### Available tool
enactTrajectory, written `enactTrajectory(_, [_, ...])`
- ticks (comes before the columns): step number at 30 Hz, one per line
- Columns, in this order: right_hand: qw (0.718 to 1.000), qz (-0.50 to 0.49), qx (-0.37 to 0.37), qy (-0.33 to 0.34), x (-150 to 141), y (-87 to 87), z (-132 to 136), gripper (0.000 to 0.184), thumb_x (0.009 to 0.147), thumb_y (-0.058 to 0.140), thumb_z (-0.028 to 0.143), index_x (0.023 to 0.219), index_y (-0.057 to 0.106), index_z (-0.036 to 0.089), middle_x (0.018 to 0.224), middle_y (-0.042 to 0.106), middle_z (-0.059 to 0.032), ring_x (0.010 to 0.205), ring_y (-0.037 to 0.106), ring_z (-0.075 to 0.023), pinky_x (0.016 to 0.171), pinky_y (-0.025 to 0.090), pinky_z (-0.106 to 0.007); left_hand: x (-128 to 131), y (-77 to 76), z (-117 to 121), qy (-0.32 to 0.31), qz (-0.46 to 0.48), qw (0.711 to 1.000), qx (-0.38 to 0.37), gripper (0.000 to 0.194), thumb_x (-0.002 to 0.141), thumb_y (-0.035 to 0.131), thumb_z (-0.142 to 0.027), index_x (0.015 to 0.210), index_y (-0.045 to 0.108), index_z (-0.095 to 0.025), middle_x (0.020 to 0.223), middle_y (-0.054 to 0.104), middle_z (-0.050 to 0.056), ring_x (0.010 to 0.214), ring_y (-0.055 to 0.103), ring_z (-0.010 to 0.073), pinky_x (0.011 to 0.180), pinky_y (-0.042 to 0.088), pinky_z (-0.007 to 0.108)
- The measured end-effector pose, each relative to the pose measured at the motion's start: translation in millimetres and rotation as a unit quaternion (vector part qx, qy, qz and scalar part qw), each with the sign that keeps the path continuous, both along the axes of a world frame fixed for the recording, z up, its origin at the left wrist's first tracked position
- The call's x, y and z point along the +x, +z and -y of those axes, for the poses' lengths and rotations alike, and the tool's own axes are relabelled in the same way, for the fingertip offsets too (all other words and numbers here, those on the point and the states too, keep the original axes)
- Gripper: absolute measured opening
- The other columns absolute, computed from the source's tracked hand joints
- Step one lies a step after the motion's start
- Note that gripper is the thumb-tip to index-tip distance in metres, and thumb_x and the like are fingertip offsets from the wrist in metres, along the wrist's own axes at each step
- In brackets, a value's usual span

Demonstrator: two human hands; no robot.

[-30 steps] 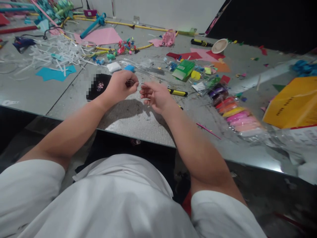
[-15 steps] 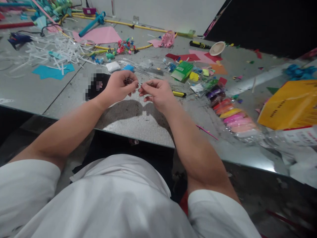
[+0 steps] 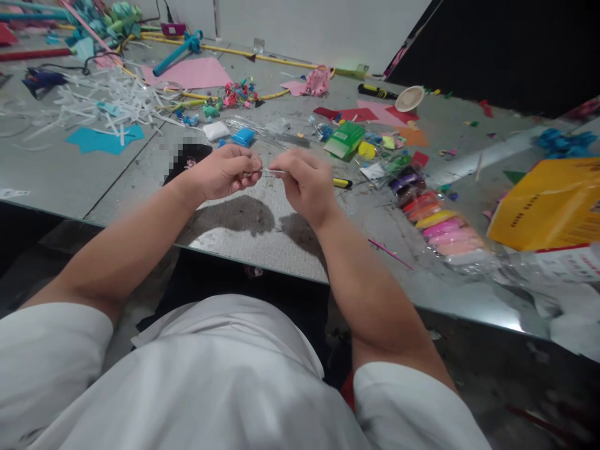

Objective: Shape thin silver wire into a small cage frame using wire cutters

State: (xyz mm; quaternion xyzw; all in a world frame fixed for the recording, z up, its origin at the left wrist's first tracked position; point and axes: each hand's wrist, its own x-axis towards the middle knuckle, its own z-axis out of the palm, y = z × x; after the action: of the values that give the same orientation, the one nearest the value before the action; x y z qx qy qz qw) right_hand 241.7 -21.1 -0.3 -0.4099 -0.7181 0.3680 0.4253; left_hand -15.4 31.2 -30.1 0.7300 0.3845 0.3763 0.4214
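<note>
Above the near part of the grey table, my left hand is closed in a pinch, its fingertips on one end of a thin silvery wire. The other end runs into my right hand, whose thumb and forefinger are pressed together on it. A small gap separates the hands, and the strand spans it roughly level. Most of the wire is hidden in the fingers. Past my left hand lie a blue clay packet and a white packet. Beside my right hand rests a yellow-and-black cutter.
Several coloured clay packs lie to the right, near a yellow bag. A green box sits beyond my right hand. White paper strips and a glue gun are at left. The table edge runs before me.
My hands have drawn slightly apart. The right hand has turned, its back now facing up, and the left fingers have curled in more. A looped part by the left fingers no longer shows.
</note>
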Motion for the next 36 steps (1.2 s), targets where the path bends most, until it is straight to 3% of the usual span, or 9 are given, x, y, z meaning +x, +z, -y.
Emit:
enactTrajectory(4, [0.997,-0.05,0.015,-0.048,-1.9,-9.5,-14.8,0.031,0.099,0.105,0.057,0.101,0.082,0.036,0.124,0.09,-0.0072,0.124,0.081,-0.0327,0.106,0.072,-0.048,7.9,-3.9,1.2,0.072,0.003,0.997,0.039,0.041,0.119,0.081,-0.049,0.088,0.072,-0.025,0.07,0.07,0.004,0.06,0.067,0.0165,0.057,0.059,0.031])
enactTrajectory(8, [0.97,-0.15,-0.163,-0.099,-8.0,-13.9,-27.2,0.046,0.105,0.096,0.07,0.094,0.075,0.03,0.105,0.087,-0.0048,0.094,0.083,-0.0236,0.071,0.066,-0.033,12.6,-11.8,2.0,0.116,-0.031,0.984,0.135,0.024,0.112,0.082,-0.034,0.09,0.075,-0.026,0.069,0.071,0.001,0.065,0.069,0.0175,0.065,0.06,0.032])
enactTrajectory(10, [0.95,-0.171,-0.244,-0.098,-10.8,-12.4,-28.0,0.048,0.106,0.095,0.068,0.09,0.074,0.028,0.095,0.086,-0.0055,0.083,0.08,-0.021,0.063,0.061,-0.028,12.2,-13.8,1.5,0.132,-0.072,0.969,0.195,0.015,0.103,0.083,-0.024,0.09,0.075,-0.026,0.07,0.071,-0.001,0.069,0.072,0.0188,0.071,0.06,0.033])
enactTrajectory(15, [0.937,-0.163,-0.299,-0.078,-13.1,-5.3,-20.2,0.038,0.1,0.104,0.052,0.093,0.075,0.027,0.089,0.085,-0.0043,0.08,0.081,-0.0216,0.068,0.065,-0.032,10.4,-14.3,-1.1,0.132,-0.143,0.94,0.282,0.014,0.09,0.08,-0.014,0.089,0.075,-0.027,0.085,0.083,0.004,0.087,0.082,0.0248,0.088,0.063,0.04])
enactTrajectory(20, [0.944,-0.167,-0.278,-0.061,-13.2,-4.9,-15.3,0.03,0.095,0.105,0.037,0.095,0.077,0.027,0.095,0.085,-0.0031,0.086,0.082,-0.0208,0.074,0.065,-0.031,10.9,-14.1,-3.6,0.129,-0.155,0.938,0.283,0.018,0.09,0.083,-0.014,0.088,0.075,-0.03,0.091,0.087,0.006,0.092,0.084,0.0274,0.091,0.064,0.043])
enactTrajectory(25, [0.944,-0.18,-0.273,-0.05,-14.4,-7.0,-15.2,0.023,0.096,0.099,0.037,0.098,0.078,0.029,0.1,0.086,-0.0047,0.094,0.083,-0.0244,0.074,0.068,-0.034,11.7,-12.2,0.3,0.132,-0.141,0.937,0.29,0.018,0.087,0.083,-0.012,0.087,0.075,-0.028,0.085,0.084,0.004,0.087,0.081,0.0241,0.088,0.062,0.04])
enactTrajectory(31, [0.952,-0.188,-0.237,-0.04,-17.8,-6.6,-12.7,0.033,0.101,0.103,0.047,0.103,0.075,0.03,0.103,0.085,0.0003,0.096,0.082,-0.0204,0.077,0.064,-0.031,14.2,-21.0,1.1,0.114,-0.033,0.981,0.153,0.02,0.11,0.085,-0.029,0.094,0.074,-0.026,0.067,0.066,-0.003,0.057,0.064,0.0144,0.061,0.056,0.029])
enactTrajectory(36, [0.965,-0.18,-0.192,-0.021,-17.3,-6.7,-10.5,0.038,0.105,0.105,0.056,0.106,0.074,0.033,0.101,0.083,0.0009,0.101,0.076,-0.0216,0.084,0.062,-0.036,15.9,-25.8,-6.9,0.105,0.015,0.986,0.125,0.032,0.121,0.081,-0.042,0.094,0.073,-0.025,0.07,0.066,0.0,0.06,0.067,0.014,0.062,0.062,0.028])
